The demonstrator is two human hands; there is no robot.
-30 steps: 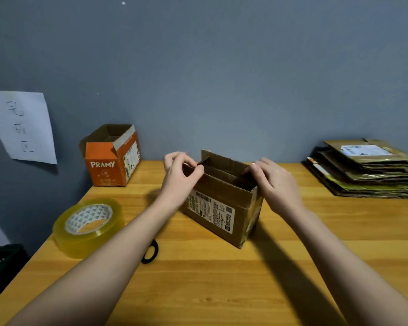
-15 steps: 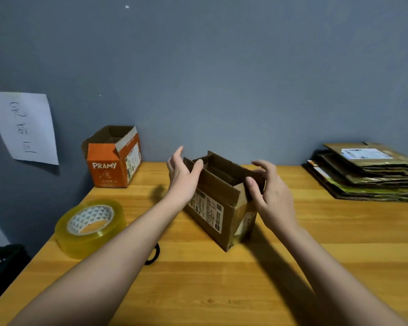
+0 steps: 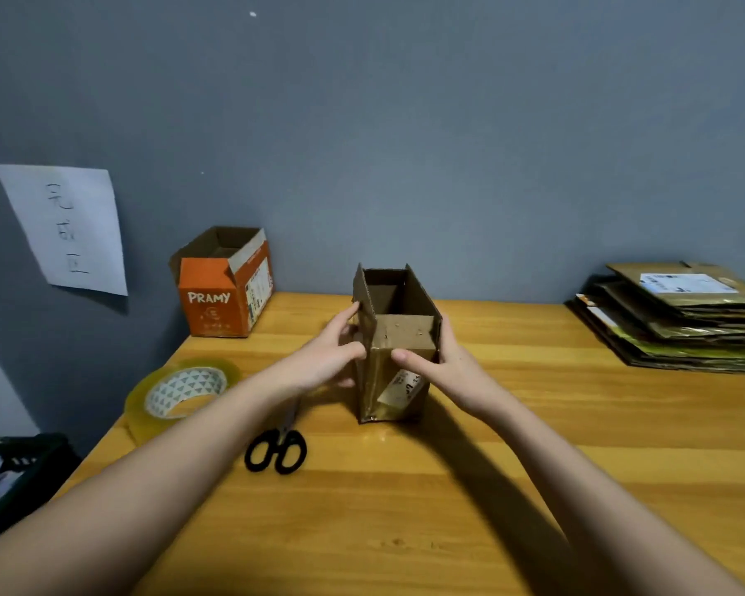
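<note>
A small open cardboard box (image 3: 398, 337) is held upright on the surface (image 3: 405, 509).
The box stands on end near the middle of the surface, top flaps raised and mouth open. The left hand (image 3: 323, 363) clasps the left wall, fingers (image 3: 340, 320) laid along the side and thumb hooked at the front edge. The right hand (image 3: 452, 367) grips the right wall, its thumb pressed across the front face. To square the box well, the person should probably squeeze both walls evenly, seat the base flat, and line up the corners before reaching for the tape roll (image 3: 181, 391) or scissors (image 3: 276, 453) to the left.
</note>
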